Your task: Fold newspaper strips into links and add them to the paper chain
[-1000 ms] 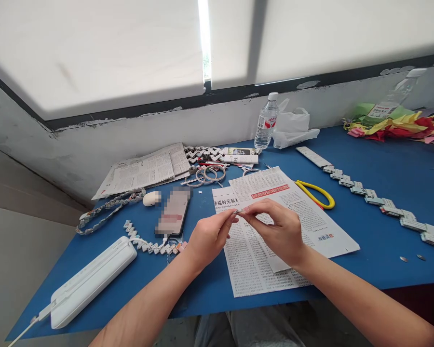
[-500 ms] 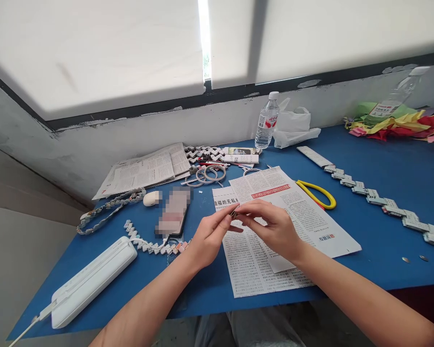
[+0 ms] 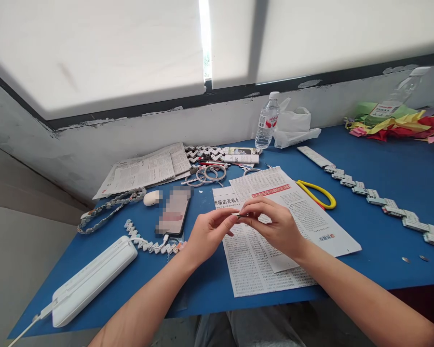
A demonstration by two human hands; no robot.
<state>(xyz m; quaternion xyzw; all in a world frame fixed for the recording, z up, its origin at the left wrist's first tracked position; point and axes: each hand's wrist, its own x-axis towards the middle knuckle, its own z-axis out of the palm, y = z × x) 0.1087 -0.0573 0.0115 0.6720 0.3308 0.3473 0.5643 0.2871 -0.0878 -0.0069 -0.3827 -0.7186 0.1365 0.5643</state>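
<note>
My left hand (image 3: 210, 237) and my right hand (image 3: 273, 224) meet above the newspaper sheets (image 3: 251, 270), fingertips almost touching. Pinched between them is a small folded paper piece (image 3: 241, 216), pale with dark edges and mostly covered by the fingers. Both hands are closed on it, thumbs toward me. Beneath the hands, one newspaper sheet overlaps another. Yellow-handled scissors (image 3: 321, 200) lie just beyond the right hand, partly under the paper. To the left of my left hand rests a phone (image 3: 179, 212) with a cable plugged in.
A folded-paper zigzag chain (image 3: 378, 200) runs along the right. Another short chain (image 3: 155, 248) lies near a white power bank-like case (image 3: 94, 282). Toward the wall are a water bottle (image 3: 267, 123), a plastic bag (image 3: 294, 125), wire coils (image 3: 211, 174) and stacked newspapers (image 3: 148, 168).
The small paper piece has been tilted flatter between my fingers. My left hand has turned slightly, its fingers now more level; both hands stay over the newspaper.
</note>
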